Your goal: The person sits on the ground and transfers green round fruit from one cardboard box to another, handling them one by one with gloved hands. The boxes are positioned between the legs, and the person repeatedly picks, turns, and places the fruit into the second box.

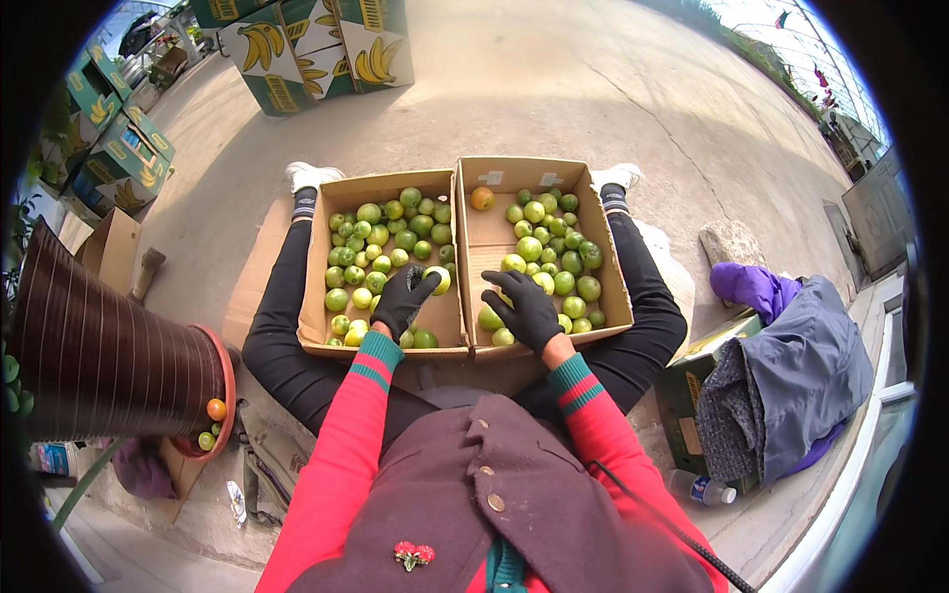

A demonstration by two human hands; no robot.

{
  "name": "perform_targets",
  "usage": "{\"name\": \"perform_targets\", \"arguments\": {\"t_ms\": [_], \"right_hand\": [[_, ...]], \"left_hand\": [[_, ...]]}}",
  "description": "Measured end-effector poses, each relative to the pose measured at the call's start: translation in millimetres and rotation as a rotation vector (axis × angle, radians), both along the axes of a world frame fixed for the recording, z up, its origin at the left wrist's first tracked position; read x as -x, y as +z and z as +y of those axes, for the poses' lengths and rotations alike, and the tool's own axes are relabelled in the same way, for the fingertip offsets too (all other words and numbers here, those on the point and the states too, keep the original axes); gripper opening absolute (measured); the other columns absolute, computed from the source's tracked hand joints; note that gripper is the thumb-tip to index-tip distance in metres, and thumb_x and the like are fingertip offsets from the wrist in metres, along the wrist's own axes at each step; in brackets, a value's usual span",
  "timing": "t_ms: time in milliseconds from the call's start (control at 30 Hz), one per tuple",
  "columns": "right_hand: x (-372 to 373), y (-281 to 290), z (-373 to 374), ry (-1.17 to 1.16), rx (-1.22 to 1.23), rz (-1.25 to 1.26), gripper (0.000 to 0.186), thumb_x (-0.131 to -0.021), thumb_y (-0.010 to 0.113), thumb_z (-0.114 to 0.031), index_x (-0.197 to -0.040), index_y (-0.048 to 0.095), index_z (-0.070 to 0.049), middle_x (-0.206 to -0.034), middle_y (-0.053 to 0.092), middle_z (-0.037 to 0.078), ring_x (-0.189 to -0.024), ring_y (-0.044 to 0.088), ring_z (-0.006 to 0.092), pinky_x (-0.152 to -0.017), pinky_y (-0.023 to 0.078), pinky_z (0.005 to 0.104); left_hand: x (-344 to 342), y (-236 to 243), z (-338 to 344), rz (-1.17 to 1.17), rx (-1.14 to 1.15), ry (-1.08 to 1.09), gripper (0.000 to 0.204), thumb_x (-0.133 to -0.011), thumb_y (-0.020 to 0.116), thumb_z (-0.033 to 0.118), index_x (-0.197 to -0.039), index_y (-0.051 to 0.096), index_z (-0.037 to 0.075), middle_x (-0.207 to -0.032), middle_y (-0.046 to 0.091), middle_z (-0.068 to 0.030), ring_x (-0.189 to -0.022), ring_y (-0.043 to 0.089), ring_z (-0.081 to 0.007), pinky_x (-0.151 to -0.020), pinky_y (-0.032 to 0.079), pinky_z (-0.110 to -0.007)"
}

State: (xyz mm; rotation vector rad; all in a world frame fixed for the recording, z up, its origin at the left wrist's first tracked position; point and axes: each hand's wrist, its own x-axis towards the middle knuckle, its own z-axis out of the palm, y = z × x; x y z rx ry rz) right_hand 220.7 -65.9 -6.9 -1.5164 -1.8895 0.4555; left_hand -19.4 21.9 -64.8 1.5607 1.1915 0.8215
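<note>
Two open cardboard boxes stand side by side between my legs, both holding many green tomatoes. My left hand (401,300), in a dark glove, is over the near right part of the left box (314,296). Its fingers are closed on a pale yellow-green tomato (438,281) near the boxes' shared edge. My right hand (528,310), gloved too, hovers above the right box (615,277) with its fingers apart and nothing seen in them. In that box, green tomatoes (571,262) lie mostly to the right, and one orange tomato (481,199) sits at the far left corner.
Banana cartons (321,54) stand ahead on the concrete floor, with more cartons (119,158) at far left. A large brown ribbed pot (119,336) lies at left, tomatoes in its reddish rim. At right are a stone (730,244), draped clothes (791,366) and a plastic bottle (702,488).
</note>
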Motion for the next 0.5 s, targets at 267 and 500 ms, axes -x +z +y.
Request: {"name": "perform_targets", "arguments": {"t_ms": [267,500], "right_hand": [[36,10,0,0.226,-0.072,0.035,0.053,-0.086,0.073,-0.024,-0.134,0.053,-0.015,-0.119,0.059,0.013,-0.107,0.059,0.0339,-0.088,0.052,0.0407],[13,-11,14,-0.25,-0.063,0.383,0.048,-0.085,0.073,-0.014,-0.13,0.056,-0.008,-0.11,0.06,0.016,-0.097,0.062,0.0297,-0.08,0.053,0.036]], "left_hand": [[-14,28,-26,-0.266,0.087,-0.28,0.03,-0.098,0.062,0.03,-0.107,0.066,0.002,-0.103,0.066,-0.0061,-0.094,0.061,-0.0117,-0.083,0.048,-0.027],[-8,33,-20,0.887,-0.017,-0.537,0.066,-0.07,0.07,0.064,-0.115,0.069,0.016,-0.114,0.07,-0.0096,-0.109,0.064,-0.0305,-0.096,0.048,-0.04]]}}
